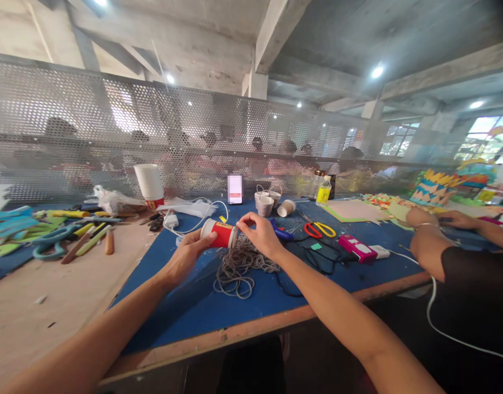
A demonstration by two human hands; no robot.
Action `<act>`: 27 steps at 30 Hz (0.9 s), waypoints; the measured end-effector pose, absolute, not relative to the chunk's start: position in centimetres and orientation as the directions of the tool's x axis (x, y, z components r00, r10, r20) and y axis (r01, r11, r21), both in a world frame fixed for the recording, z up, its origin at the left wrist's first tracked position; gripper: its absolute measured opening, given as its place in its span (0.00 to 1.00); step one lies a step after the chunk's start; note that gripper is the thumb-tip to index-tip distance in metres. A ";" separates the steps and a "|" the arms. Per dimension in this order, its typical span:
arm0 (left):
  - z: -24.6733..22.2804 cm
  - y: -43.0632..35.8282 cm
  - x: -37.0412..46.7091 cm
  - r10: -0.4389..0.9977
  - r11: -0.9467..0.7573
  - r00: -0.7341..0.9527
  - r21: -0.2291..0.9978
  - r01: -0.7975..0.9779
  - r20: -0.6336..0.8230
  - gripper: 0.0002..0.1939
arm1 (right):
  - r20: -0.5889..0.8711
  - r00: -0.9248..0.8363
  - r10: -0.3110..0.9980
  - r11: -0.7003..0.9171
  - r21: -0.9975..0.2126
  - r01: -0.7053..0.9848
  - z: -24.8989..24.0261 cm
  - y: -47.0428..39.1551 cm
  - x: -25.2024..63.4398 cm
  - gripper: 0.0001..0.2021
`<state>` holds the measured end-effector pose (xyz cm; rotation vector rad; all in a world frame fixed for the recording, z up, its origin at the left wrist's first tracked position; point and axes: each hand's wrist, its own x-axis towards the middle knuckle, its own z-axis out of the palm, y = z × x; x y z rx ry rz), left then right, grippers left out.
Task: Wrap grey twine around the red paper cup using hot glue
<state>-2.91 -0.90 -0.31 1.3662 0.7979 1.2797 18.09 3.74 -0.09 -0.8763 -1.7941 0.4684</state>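
Note:
A red paper cup with a white rim (222,234) lies on its side in the air, with my left hand (189,249) wrapped round its left end. At the cup's right end is my right hand (257,232), its thumb and fingertips pinched together; what they hold is too small to make out. Just below and behind the cup, a loose heap of grey cord (241,268) rests on the blue table mat (173,312). Behind my right hand stand several small cord-wrapped cups (265,204), and another (286,208) lies tipped over.
Left: stacked paper cups (148,183), teal scissors (54,241), marker pens. Ahead: an upright phone (235,189) before a perforated metal screen (194,126). Right: red-yellow scissors (320,230), blue glue gun (282,231), pink box (357,248), yellow-labelled bottle (324,190). Another person's arms (430,241) work at far right.

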 end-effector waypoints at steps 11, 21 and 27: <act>-0.2 -1.0 -2.8 0.945 -0.214 0.208 0.958 -0.190 0.252 0.17 | 0.600 -0.197 0.776 0.628 -0.703 0.333 -0.1 3.8 18.2 0.08; -0.1 -1.0 -2.8 0.945 -0.211 0.212 0.960 -0.183 0.248 0.18 | 0.556 -0.214 0.803 0.596 -0.741 0.309 -0.2 3.9 18.3 0.09; -0.2 -1.0 -2.8 0.948 -0.206 0.207 0.962 -0.177 0.241 0.18 | 0.509 -0.221 0.832 0.554 -0.790 0.263 -0.4 4.3 18.3 0.09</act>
